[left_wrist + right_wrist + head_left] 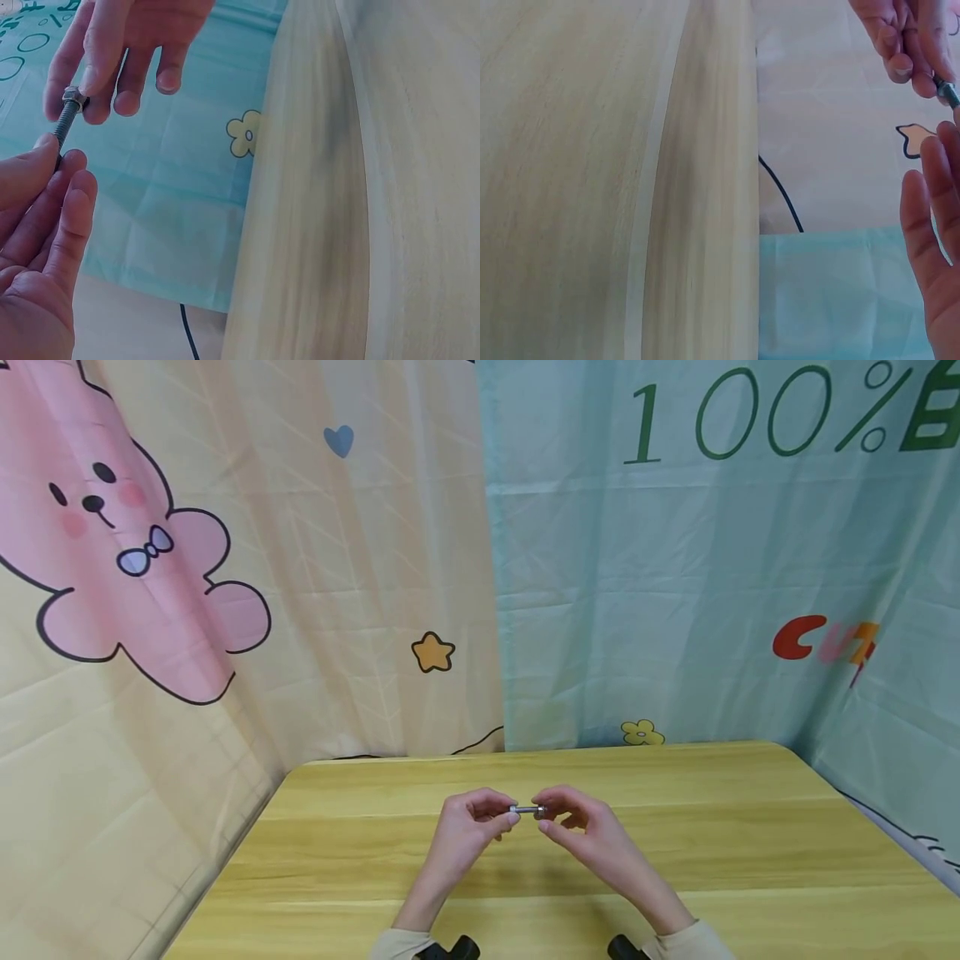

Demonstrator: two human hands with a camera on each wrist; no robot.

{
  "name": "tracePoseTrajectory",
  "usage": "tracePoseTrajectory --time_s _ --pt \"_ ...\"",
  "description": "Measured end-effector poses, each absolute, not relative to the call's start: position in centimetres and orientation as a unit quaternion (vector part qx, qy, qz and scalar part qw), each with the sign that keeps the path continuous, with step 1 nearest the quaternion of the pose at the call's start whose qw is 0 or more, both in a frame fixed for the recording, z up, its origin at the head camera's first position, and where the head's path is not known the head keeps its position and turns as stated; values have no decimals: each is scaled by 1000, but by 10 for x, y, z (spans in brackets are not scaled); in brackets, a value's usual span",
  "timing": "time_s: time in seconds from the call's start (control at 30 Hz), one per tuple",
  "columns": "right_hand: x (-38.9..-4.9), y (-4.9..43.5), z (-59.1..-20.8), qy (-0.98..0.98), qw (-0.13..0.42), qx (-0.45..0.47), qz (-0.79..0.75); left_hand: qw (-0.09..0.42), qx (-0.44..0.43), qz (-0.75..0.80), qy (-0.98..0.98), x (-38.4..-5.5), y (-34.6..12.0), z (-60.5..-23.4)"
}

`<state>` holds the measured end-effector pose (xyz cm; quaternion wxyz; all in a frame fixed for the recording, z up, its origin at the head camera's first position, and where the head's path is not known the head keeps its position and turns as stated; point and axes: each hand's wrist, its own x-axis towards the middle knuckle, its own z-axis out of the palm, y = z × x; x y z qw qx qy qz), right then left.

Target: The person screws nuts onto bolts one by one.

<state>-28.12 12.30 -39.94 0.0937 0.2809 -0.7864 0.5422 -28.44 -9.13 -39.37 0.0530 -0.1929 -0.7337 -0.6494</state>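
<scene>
A metal bolt (525, 810) lies level between my two hands over the wooden table. My left hand (467, 827) pinches one end of it between thumb and fingertips; its threaded shank (67, 124) shows in the left wrist view. A hex nut (73, 97) sits on the shank at the other end. My right hand (581, 827) has thumb and index finger at the nut, pinching it, with the other fingers spread loosely behind. In the right wrist view, the left hand's fingers (922, 75) hold the bolt's end, and the right fingers partly leave the frame.
The wooden table (337, 860) stretches under both arms, its back edge close to a printed fabric curtain (637, 610). More curtain (300, 610) hangs at the left. Black wrist devices (459, 948) sit at both cuffs.
</scene>
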Motion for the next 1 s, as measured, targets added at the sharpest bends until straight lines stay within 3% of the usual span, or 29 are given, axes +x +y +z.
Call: tracePoseTrajectory --time_s 0.47,0.7,1.0 --pt "-281 122 -398 -820 93 232 514 48 -195 -643 -739 -286 -90 -394" --pt "-280 119 -396 -829 67 191 522 50 -207 -640 -739 -273 -89 -376" --pt "-280 122 -397 -809 88 256 522 52 -191 -640 -743 -286 -93 -395"
